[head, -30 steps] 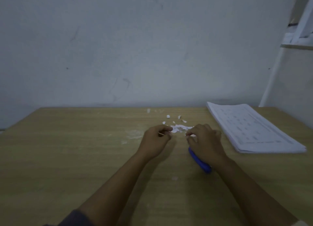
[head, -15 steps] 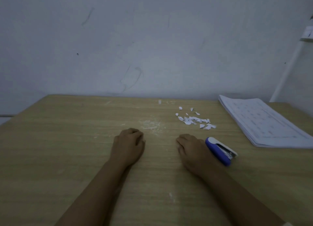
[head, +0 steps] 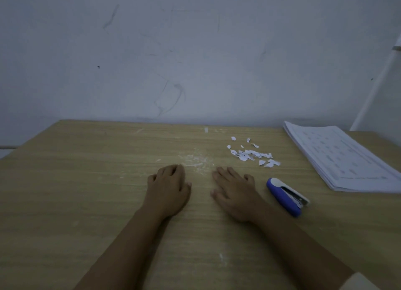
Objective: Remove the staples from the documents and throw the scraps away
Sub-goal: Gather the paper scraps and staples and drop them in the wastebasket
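As far as I can judge, the staple-pulling part looks finished or paused. The documents lie in one squared stack at the far right of the bench, and I cannot see from here whether any staple remains in them. The scraps are not yet thrown away. They sit in a loose scatter of torn white bits on the bench, between the stack and my hands, a little beyond my right hand. No bin shows in view, so that step is still ahead of me.

My right hand lies flat on the bench with its fingers spread, holding nothing. My left hand rests beside it with fingers loosely bent, and I see nothing in it. The blue stapler lies just beside my right hand, apart from it.

A second ago both hands were up at the scrap pile, pinching small pieces, and the stapler lay half hidden under my right wrist. Since then I have drawn both hands back toward me and let go, and the right fingers have flattened out.
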